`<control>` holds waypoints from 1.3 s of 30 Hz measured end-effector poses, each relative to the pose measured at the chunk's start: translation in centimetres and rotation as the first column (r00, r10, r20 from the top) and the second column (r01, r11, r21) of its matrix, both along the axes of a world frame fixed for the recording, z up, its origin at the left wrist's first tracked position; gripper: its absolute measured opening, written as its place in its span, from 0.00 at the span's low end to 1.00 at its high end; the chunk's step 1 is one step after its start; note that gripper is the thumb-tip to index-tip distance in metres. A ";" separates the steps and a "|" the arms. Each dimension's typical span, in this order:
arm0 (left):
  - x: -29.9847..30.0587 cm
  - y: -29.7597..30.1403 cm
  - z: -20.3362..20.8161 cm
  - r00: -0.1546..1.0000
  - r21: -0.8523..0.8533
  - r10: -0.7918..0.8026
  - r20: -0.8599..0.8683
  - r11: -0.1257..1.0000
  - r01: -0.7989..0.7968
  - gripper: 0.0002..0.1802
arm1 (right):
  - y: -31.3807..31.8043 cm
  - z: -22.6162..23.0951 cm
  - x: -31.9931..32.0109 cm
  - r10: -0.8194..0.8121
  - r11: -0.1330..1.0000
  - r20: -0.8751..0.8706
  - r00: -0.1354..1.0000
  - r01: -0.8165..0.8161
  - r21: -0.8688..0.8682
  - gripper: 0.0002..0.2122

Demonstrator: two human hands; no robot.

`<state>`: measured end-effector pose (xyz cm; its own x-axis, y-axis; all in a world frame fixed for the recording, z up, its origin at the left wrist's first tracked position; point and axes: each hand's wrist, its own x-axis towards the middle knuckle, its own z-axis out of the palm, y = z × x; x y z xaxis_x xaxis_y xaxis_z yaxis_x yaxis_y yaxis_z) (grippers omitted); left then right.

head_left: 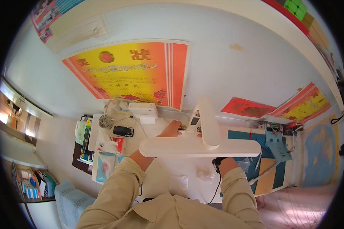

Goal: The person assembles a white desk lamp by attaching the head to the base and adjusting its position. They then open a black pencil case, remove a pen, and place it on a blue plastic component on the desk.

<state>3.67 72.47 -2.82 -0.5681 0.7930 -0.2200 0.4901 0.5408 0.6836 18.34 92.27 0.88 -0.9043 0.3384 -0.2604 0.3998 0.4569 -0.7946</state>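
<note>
A white lamp with two long, rounded arms stands over the desk and blocks much of my view of my hands. My left hand reaches past the lamp's long arm to the back of the desk. Its fingers are bent together at a small, pale and metallic-looking item beside the lamp's upright; what that is stays unclear. My right hand is almost wholly covered by the lamp, with only a sliver of skin showing near the upright. A black band with a cable sits at my right wrist.
Left on the white desk are a white router-like box, a black oblong device, coiled cables and packets. Clear plastic bags lie near me. A teal mat and a light-blue stand occupy the right.
</note>
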 end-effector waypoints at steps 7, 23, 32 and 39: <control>-2.4 0.4 -3.6 0.994 0.100 0.014 -0.110 0.995 -0.003 0.30 | 2.9 -7.0 -0.3 -0.015 0.997 -0.295 0.955 0.036 0.067 0.20; -4.3 1.4 -5.7 0.989 0.163 -0.007 -0.150 0.986 0.031 0.33 | -1.3 -5.5 1.2 -0.197 0.946 -0.339 0.920 0.269 0.179 0.27; -3.5 -2.9 1.2 0.963 -0.096 -0.127 -0.240 0.990 0.107 0.40 | -8.1 -2.6 23.7 -0.375 0.906 -0.205 0.904 0.311 -0.286 0.14; 4.7 -5.1 5.5 0.806 -0.206 -0.233 -0.544 0.968 0.141 0.36 | -3.0 -4.8 33.6 -0.791 0.561 -0.227 0.569 0.821 0.104 0.08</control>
<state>8.41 67.39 2.70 -0.4727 0.8806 -0.0333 0.8641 0.4705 0.1788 51.90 89.25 -3.96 -0.2478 0.9687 -0.0118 0.5669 0.1351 -0.8126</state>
